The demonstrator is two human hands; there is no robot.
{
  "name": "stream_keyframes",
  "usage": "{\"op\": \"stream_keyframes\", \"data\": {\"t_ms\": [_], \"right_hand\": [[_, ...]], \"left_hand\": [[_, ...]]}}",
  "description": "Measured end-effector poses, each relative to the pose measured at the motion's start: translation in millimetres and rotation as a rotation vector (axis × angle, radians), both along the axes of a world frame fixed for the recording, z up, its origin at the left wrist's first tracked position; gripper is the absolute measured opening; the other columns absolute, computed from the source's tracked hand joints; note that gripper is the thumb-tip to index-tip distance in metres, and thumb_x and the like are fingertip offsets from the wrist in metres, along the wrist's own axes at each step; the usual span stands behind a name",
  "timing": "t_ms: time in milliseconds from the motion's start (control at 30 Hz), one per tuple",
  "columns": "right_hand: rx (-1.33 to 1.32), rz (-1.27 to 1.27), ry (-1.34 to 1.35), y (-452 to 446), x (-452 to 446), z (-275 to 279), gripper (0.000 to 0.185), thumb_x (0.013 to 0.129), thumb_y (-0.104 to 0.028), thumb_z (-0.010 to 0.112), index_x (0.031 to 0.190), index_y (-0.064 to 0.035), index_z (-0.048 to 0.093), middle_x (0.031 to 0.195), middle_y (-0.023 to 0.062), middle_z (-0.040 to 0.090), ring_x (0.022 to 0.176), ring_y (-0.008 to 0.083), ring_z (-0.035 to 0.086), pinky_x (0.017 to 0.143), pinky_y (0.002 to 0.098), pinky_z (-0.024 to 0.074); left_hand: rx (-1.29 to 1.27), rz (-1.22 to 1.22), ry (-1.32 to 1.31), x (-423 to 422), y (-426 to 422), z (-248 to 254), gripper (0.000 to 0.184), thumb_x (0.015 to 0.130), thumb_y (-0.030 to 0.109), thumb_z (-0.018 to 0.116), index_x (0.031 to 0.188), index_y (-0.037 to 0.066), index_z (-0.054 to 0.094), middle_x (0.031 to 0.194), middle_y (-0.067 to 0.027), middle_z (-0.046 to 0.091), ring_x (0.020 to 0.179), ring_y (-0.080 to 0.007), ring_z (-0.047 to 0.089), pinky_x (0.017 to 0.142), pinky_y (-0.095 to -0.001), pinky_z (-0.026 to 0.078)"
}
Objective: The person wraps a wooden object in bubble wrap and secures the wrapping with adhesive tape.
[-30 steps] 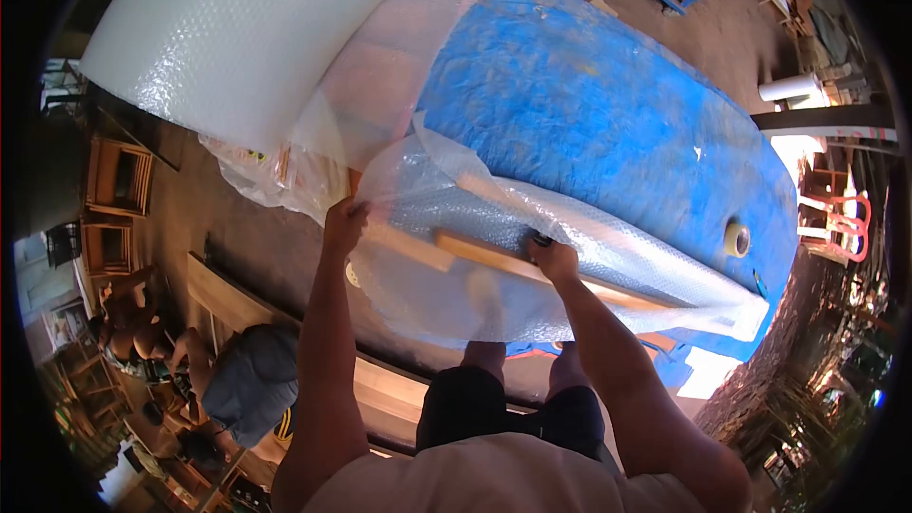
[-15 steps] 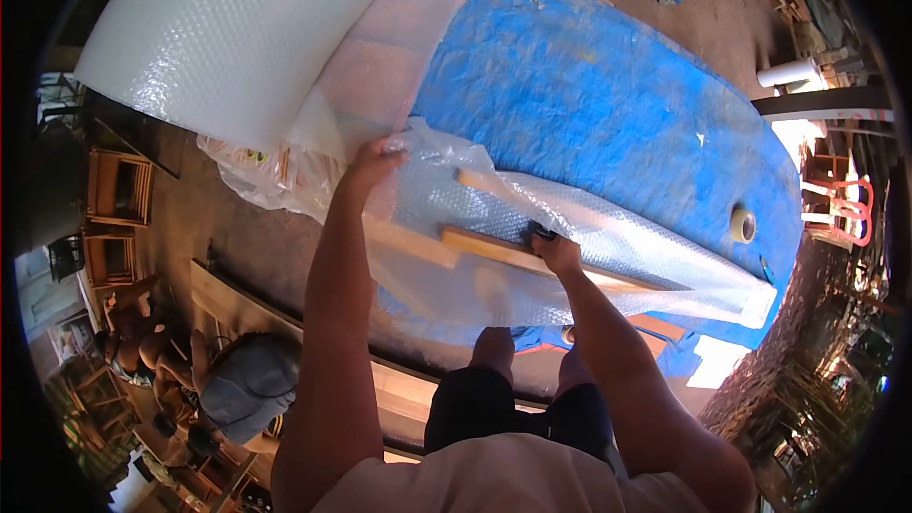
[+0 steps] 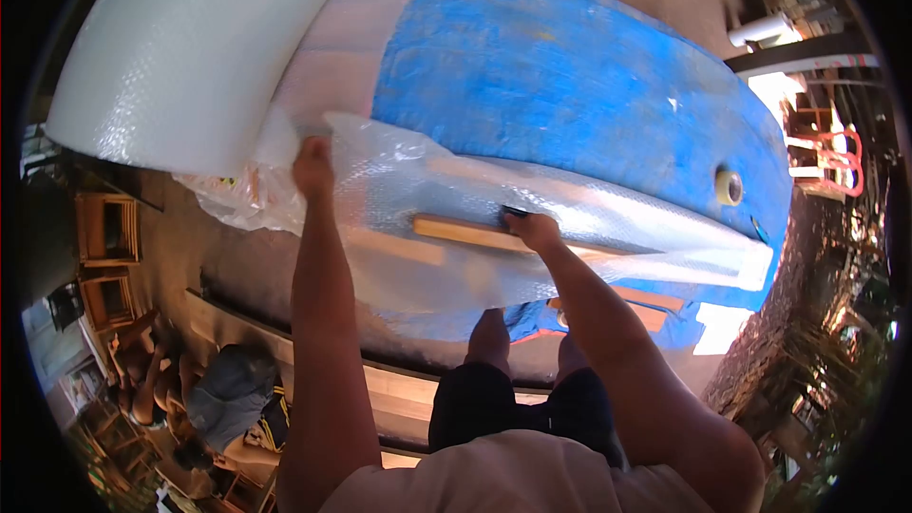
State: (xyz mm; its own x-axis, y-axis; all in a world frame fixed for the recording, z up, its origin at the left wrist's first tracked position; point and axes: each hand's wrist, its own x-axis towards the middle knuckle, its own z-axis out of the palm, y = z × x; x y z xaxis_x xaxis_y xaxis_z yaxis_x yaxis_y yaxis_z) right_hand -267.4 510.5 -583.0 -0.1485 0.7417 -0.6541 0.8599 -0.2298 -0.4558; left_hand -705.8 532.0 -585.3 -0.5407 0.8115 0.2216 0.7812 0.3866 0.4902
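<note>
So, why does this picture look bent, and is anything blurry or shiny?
In the head view, probably a wide lens, bowing the blue sheet and blackening the corners; same view, glare on the bubble wrap roll and a washed-out white patch; there too, the left hand looks slightly blurred.

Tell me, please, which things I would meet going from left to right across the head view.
Large bubble-wrap roll, left hand, right hand, tape roll, red tubular frame.
</note>
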Motion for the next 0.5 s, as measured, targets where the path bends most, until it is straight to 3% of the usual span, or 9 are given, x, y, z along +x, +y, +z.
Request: {"op": "stream_keyframes", "data": {"t_ms": [33, 100, 133, 200, 267, 333, 367, 433, 500], "right_hand": [[-0.001, 0.014, 0.032, -1, 3, 3, 0.056, 0.082, -0.058, 0.059, 0.090, -0.0044, 0.070, 0.092, 0.0191, 0.069, 0.094, 0.0359, 0.065, 0.082, 0.0421, 0.0497], [0.010, 0.071, 0.042, -4, 8, 22, 0.060, 0.082, -0.062, 0.058, 0.096, -0.0041, 0.069, 0.097, 0.0207, 0.068, 0.097, 0.0374, 0.064, 0.083, 0.0434, 0.0493], [0.019, 0.144, 0.061, -7, 16, 31, 0.065, 0.082, -0.065, 0.057, 0.102, -0.0037, 0.067, 0.102, 0.0223, 0.066, 0.100, 0.0388, 0.062, 0.084, 0.0446, 0.0489], [-0.037, 0.214, 0.095, -14, 42, 57, 0.072, 0.079, -0.063, 0.062, 0.119, -0.0036, 0.060, 0.110, 0.0232, 0.063, 0.106, 0.0409, 0.058, 0.090, 0.0467, 0.0459], [-0.010, 0.178, 0.135, -24, 71, 84, 0.079, 0.075, -0.063, 0.066, 0.126, -0.0030, 0.056, 0.117, 0.0233, 0.061, 0.114, 0.0396, 0.055, 0.097, 0.0468, 0.0427], [0.247, 0.439, 0.275, -39, 113, 95, 0.092, 0.066, -0.057, 0.076, 0.137, -0.0078, 0.046, 0.130, 0.0191, 0.053, 0.127, 0.0356, 0.045, 0.107, 0.0494, 0.0327], [0.249, 0.412, 0.259, -44, 133, 99, 0.092, 0.066, -0.057, 0.076, 0.137, -0.0078, 0.046, 0.130, 0.0191, 0.053, 0.127, 0.0356, 0.045, 0.107, 0.0494, 0.0327], [0.234, 0.652, 0.078, -47, 168, 103, 0.101, 0.059, -0.050, 0.083, 0.142, -0.0115, 0.040, 0.138, 0.0149, 0.046, 0.133, 0.0316, 0.037, 0.113, 0.0533, 0.0228], [0.176, 0.677, -0.015, -45, 199, 101, 0.098, 0.061, -0.044, 0.083, 0.143, -0.0133, 0.038, 0.140, 0.0139, 0.043, 0.135, 0.0294, 0.036, 0.114, 0.0555, 0.0204]], "left_hand": [[0.240, 0.093, -0.206, -3, 1, -5, 0.011, 0.085, 0.005, 0.059, 0.094, 0.006, 0.065, 0.084, -0.0070, 0.068, 0.077, -0.0196, 0.064, 0.073, -0.0324, 0.051], [0.307, 0.105, -0.139, -27, -9, -10, 0.017, 0.086, 0.007, 0.061, 0.102, 0.005, 0.063, 0.093, -0.0083, 0.066, 0.084, -0.0207, 0.062, 0.078, -0.0323, 0.050], [0.300, 0.178, -0.226, -18, -14, 2, 0.027, 0.087, 0.014, 0.065, 0.110, 0.002, 0.060, 0.102, -0.0118, 0.063, 0.092, -0.0230, 0.060, 0.081, -0.0342, 0.049], [0.214, 0.091, -0.106, 20, -23, 32, 0.039, 0.088, 0.021, 0.067, 0.119, 0.000, 0.055, 0.115, -0.0138, 0.058, 0.107, -0.0274, 0.055, 0.094, -0.0385, 0.043], [0.134, -0.200, -0.012, 81, -34, 64, 0.042, 0.084, 0.017, 0.068, 0.120, -0.001, 0.054, 0.124, -0.0176, 0.054, 0.118, -0.0347, 0.050, 0.101, -0.0439, 0.039], [0.165, -0.560, 0.035, 140, -46, 77, 0.046, 0.080, 0.018, 0.071, 0.120, 0.002, 0.055, 0.131, -0.0168, 0.051, 0.124, -0.0358, 0.046, 0.104, -0.0476, 0.035], [0.087, -0.664, 0.023, 175, -49, 88, 0.047, 0.079, 0.020, 0.072, 0.121, 0.004, 0.055, 0.133, -0.0160, 0.050, 0.126, -0.0362, 0.044, 0.106, -0.0494, 0.034], [-0.060, -0.870, 0.013, 237, -48, 101, 0.051, 0.077, 0.023, 0.074, 0.122, 0.009, 0.056, 0.136, -0.0142, 0.048, 0.130, -0.0358, 0.040, 0.108, -0.0520, 0.030], [-0.123, -0.991, 0.018, 285, -39, 103, 0.053, 0.076, 0.025, 0.075, 0.123, 0.011, 0.057, 0.138, -0.0132, 0.047, 0.132, -0.0351, 0.038, 0.110, -0.0527, 0.028]]}}
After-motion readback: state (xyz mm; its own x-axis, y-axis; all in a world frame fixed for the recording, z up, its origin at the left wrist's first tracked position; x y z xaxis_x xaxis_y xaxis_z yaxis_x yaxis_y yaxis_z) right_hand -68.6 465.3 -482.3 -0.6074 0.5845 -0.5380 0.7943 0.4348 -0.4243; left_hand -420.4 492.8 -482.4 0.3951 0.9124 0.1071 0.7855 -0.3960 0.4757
